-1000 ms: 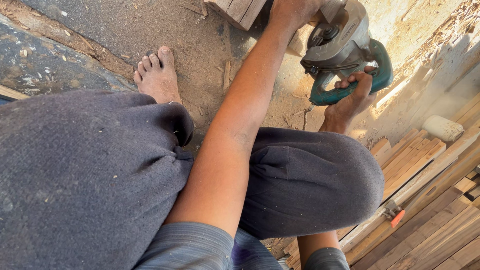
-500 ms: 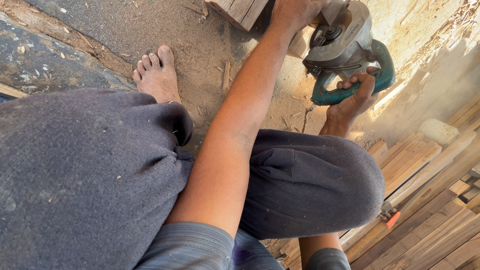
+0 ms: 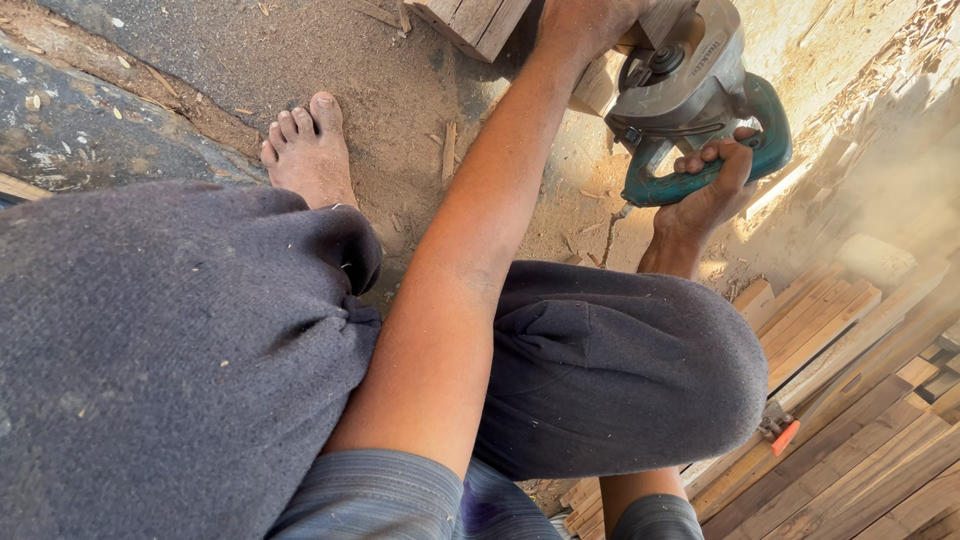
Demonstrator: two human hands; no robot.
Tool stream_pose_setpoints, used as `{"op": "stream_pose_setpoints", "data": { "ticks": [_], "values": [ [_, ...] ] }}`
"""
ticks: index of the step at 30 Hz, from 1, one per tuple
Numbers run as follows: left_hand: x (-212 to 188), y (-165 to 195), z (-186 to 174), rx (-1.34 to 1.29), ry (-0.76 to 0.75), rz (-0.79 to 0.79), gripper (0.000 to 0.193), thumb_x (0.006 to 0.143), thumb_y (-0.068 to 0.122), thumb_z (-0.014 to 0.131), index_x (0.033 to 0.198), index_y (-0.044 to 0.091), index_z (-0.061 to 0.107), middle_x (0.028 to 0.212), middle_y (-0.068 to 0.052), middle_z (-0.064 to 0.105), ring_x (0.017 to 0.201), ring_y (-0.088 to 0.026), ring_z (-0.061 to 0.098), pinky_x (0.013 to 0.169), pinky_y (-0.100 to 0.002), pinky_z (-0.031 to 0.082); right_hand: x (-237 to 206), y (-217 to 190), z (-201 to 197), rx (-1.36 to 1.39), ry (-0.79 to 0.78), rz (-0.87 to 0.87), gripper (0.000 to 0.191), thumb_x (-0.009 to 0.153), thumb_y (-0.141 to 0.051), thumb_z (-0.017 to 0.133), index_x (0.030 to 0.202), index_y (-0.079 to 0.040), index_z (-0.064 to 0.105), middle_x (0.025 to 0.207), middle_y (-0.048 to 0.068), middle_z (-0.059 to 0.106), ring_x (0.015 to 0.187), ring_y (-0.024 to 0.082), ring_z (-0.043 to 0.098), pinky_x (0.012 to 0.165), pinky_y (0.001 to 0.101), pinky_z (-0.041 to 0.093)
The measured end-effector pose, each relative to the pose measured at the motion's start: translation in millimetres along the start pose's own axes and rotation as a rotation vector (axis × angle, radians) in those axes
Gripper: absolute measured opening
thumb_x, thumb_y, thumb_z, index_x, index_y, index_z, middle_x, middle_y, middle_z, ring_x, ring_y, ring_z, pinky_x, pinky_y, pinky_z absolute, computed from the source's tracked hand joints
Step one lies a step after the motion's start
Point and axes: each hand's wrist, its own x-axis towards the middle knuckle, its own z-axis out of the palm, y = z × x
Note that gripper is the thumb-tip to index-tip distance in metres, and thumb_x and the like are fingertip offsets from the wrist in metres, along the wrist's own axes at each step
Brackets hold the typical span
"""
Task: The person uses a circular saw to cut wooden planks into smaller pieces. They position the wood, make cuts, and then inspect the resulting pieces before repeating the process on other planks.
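Note:
My right hand [image 3: 712, 188] is wrapped around the teal handle of a power saw [image 3: 690, 85] with a grey metal guard, at the top right. Beside the saw, my left hand [image 3: 590, 22] reaches to the top edge and grips a pale wooden block [image 3: 598, 82]. My fingers are partly cut off by the frame. The saw body sits right against that block, and the blade is hidden. My left forearm crosses the middle of the view, over my knees in dark trousers.
My bare foot [image 3: 308, 150] rests on dirt strewn with sawdust. A plank end [image 3: 470, 20] lies at the top. Stacked wooden slats [image 3: 850, 420] fill the lower right, with a small orange-tipped tool [image 3: 782, 432] among them. Dust haze hangs at the right.
The saw and my right hand have shifted slightly to the right. The dust haze on the right has thickened. My left hand stays on the block.

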Motion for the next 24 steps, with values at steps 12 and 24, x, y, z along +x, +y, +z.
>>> {"op": "stream_pose_setpoints", "data": {
  "ticks": [12, 24],
  "values": [
    [-2, 7, -9, -0.004, -0.039, -0.022, 0.060, 0.084, 0.060, 0.065, 0.103, 0.004, 0.073, 0.063, -0.011, 0.074, 0.055, -0.018, 0.078, 0.051, -0.033, 0.065, 5, 2, -4, -0.010, -0.024, -0.017, 0.029, 0.092, -0.013, 0.066, 0.117, -0.004, 0.056, 0.077, 0.003, 0.054, 0.064, 0.011, 0.055, 0.057, 0.0266, 0.049],
    [-4, 9, -17, -0.053, -0.048, -0.027, 0.059, 0.085, 0.060, 0.064, 0.103, 0.005, 0.073, 0.066, -0.010, 0.077, 0.058, -0.017, 0.079, 0.053, -0.033, 0.066, 5, 1, -5, -0.020, -0.009, -0.009, 0.030, 0.092, -0.012, 0.066, 0.119, -0.003, 0.057, 0.077, 0.003, 0.055, 0.064, 0.011, 0.055, 0.057, 0.0281, 0.050]
  ]
}}
